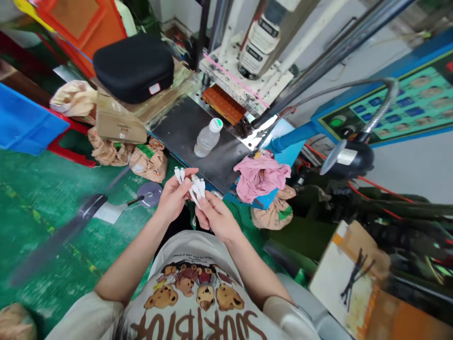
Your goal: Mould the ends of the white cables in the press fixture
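Observation:
Close in front of my body, my left hand [174, 196] pinches white cable plugs [180, 174] between thumb and fingers. My right hand [216, 215] grips another small bunch of white cables [197, 190], their plug ends fanned upward beside the left ones. Both hands are nearly touching, just off the near edge of the machine's dark work plate [177, 125]. A clear bottle [208, 138] with a white and green cap stands on that plate, beyond my hands. How the cables run below my fingers is mostly hidden.
A press head with an orange-brown block [223, 104] hangs over the plate's far side. At right are a pink cloth [262, 174], a lamp [348, 158] and a control panel [399, 101]. A black case [133, 67] sits left; a fan [88, 210] stands lower left.

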Motion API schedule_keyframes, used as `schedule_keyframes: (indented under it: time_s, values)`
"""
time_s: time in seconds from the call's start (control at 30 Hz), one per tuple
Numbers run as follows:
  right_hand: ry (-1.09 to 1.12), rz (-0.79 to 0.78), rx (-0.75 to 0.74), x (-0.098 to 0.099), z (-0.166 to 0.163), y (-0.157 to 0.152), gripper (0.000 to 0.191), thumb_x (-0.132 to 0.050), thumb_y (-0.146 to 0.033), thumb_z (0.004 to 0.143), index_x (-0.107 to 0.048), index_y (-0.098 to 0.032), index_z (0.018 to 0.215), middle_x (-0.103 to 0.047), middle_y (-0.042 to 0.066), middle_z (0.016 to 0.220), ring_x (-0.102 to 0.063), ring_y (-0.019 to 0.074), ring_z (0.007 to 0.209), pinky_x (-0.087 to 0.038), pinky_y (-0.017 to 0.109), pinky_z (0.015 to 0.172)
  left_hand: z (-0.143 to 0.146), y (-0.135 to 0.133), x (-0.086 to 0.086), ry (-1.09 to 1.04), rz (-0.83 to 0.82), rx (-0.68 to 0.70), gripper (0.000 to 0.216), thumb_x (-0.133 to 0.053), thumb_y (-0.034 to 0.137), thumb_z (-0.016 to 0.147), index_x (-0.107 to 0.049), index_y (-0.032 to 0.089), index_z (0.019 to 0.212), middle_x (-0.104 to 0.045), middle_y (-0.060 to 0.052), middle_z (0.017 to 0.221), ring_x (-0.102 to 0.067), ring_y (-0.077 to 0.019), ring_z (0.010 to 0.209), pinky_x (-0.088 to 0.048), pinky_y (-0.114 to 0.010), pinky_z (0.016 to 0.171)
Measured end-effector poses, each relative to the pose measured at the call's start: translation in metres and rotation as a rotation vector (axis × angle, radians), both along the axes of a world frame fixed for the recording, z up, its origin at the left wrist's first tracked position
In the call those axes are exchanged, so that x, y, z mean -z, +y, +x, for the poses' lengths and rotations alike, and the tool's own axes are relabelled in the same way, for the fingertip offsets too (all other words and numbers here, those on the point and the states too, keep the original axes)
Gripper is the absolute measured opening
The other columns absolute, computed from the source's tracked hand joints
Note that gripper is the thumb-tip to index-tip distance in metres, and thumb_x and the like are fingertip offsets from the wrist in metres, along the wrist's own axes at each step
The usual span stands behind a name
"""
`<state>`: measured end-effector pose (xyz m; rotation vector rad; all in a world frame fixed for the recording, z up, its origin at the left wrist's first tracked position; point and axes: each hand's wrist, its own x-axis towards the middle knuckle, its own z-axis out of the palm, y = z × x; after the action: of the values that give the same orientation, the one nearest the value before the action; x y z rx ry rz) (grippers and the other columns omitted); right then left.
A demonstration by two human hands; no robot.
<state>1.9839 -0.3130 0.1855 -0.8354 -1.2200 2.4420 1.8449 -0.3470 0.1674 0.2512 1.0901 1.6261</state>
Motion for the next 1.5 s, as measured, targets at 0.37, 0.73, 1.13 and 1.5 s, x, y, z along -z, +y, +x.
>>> schedule_keyframes:
  time_s: [0.37,0.73,1.13,1.5]
  values:
    - [0.001,-0.215,-0.340,-0.011,-0.001,-0.014,0.041,-0.066,-0.057,0.086,-0.054,-0.019,0.092,-0.041,-0.009,0.058,-0.031,0.0039,0.043,-0.025,0.015,0.038,0.013,-0.073,-0.033,0.843,-0.054,-0.443,0.009,-0.073,0.029,0.082,-0.075,0.021,0.083,-0.059,-0.007,0.097,-0.055,-0.0202,0.100,-0.047,-0.031,0.085]
    - [0.015,-0.388,-0.895,-0.023,-0.041,-0.112,0.044,-0.081,-0.054,0.073,-0.056,-0.017,0.081,-0.033,-0.012,0.049,-0.019,0.0022,0.039,-0.013,0.016,0.037,0.066,-0.218,-0.056,0.179,-0.066,-1.000,0.025,-0.078,0.041,0.077,-0.070,0.018,0.084,-0.047,0.003,0.065,-0.034,-0.0059,0.051,-0.027,-0.019,0.047]
    - [0.096,0.495,-0.742,-0.005,-0.100,-0.361,0.029,-0.064,-0.046,0.085,-0.063,-0.018,0.089,-0.054,-0.001,0.067,-0.046,0.0113,0.057,-0.037,0.023,0.052,0.046,-0.436,-0.016,0.228,-0.165,-1.393,0.035,-0.069,0.051,0.084,-0.073,0.015,0.086,-0.052,0.001,0.061,-0.033,-0.0046,0.048,-0.024,-0.019,0.046]
    - [-0.009,-0.048,-0.870,-0.011,-0.177,-0.536,0.033,-0.068,-0.049,0.083,-0.051,-0.021,0.092,-0.036,-0.012,0.049,-0.028,0.0062,0.041,-0.023,0.019,0.041,-0.039,-0.607,-0.034,0.164,-0.185,-1.413,0.021,-0.087,0.031,0.061,-0.079,0.016,0.073,-0.055,0.001,0.060,-0.047,-0.0066,0.051,-0.035,-0.020,0.049]
